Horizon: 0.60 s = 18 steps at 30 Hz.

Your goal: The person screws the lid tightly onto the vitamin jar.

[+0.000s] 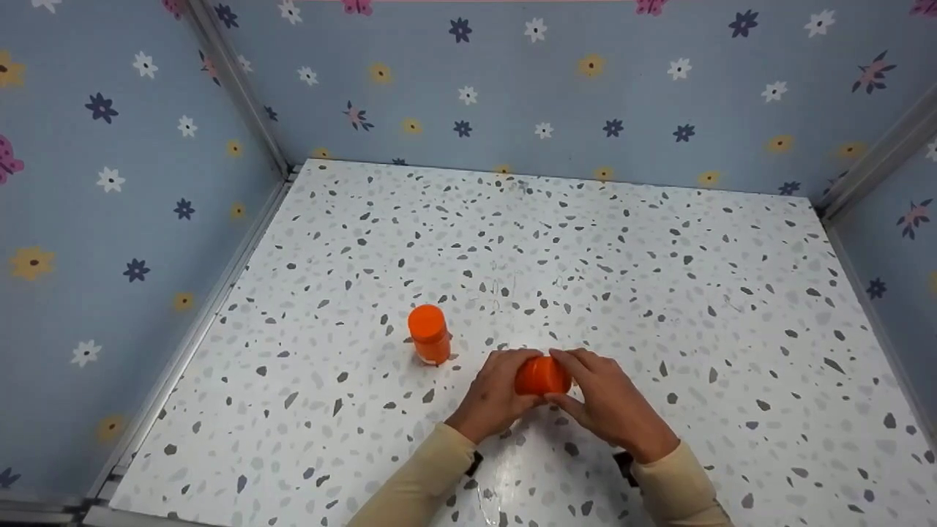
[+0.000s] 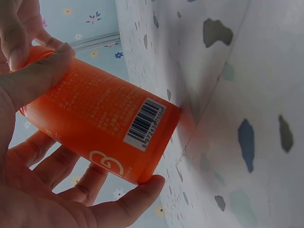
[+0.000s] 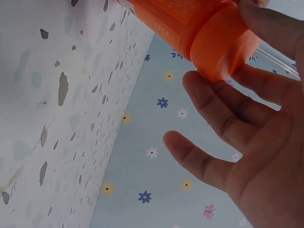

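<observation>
An orange bottle (image 2: 95, 114) with pale print and a white barcode label tilts just above the speckled tabletop. My left hand (image 1: 492, 394) grips its body, thumb across the side and little finger near the base. On the other end, my right hand (image 1: 611, 399) holds the bottle's smooth orange cap (image 3: 223, 45) between thumb and fingers, while its little finger sticks out free. Seen from the head camera, the two hands meet around the bottle and cover much of it. A second orange bottle (image 1: 433, 348) stands upright to the left of my left hand, with its cap on.
The white tabletop (image 1: 585, 256) is speckled with grey chips. Blue flowered panels (image 1: 498, 80) rise behind it and at both sides, joined by metal corner posts (image 1: 241, 88). Beige sleeves (image 1: 417, 476) cover my forearms.
</observation>
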Motion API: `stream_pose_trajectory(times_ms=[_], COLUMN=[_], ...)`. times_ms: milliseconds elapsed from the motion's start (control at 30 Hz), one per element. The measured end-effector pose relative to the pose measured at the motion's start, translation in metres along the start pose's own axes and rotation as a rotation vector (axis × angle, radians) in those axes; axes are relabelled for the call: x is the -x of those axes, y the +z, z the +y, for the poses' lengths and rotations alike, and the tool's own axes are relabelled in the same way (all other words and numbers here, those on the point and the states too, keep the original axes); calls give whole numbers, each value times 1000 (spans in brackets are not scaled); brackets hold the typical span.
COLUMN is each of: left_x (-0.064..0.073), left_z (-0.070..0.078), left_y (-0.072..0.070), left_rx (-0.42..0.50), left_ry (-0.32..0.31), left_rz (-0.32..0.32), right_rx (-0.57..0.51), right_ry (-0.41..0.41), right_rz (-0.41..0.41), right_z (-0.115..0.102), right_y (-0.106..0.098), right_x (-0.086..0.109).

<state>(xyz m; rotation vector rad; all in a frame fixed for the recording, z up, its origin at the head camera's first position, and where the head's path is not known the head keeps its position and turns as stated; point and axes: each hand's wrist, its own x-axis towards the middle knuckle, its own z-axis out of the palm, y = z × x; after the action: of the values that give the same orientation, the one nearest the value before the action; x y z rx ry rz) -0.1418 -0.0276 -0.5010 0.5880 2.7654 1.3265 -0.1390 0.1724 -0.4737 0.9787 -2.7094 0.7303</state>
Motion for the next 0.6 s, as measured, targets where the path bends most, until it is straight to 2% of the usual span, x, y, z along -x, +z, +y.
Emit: stream_pose_trajectory(times_ms=[167, 267, 600], left_x=[0, 1, 1], left_z=[0, 1, 1], left_y=[0, -1, -1], left_rx=[-10, -11, -16], left_ry=[-15, -8, 12], left_rz=[-7, -7, 1], right_rx=[51, 41, -42], right_ry=[39, 56, -2], right_rz=[-5, -15, -42], right_z=[-2, -2, 0], right_y=[0, 0, -1], right_x=[-1, -2, 0])
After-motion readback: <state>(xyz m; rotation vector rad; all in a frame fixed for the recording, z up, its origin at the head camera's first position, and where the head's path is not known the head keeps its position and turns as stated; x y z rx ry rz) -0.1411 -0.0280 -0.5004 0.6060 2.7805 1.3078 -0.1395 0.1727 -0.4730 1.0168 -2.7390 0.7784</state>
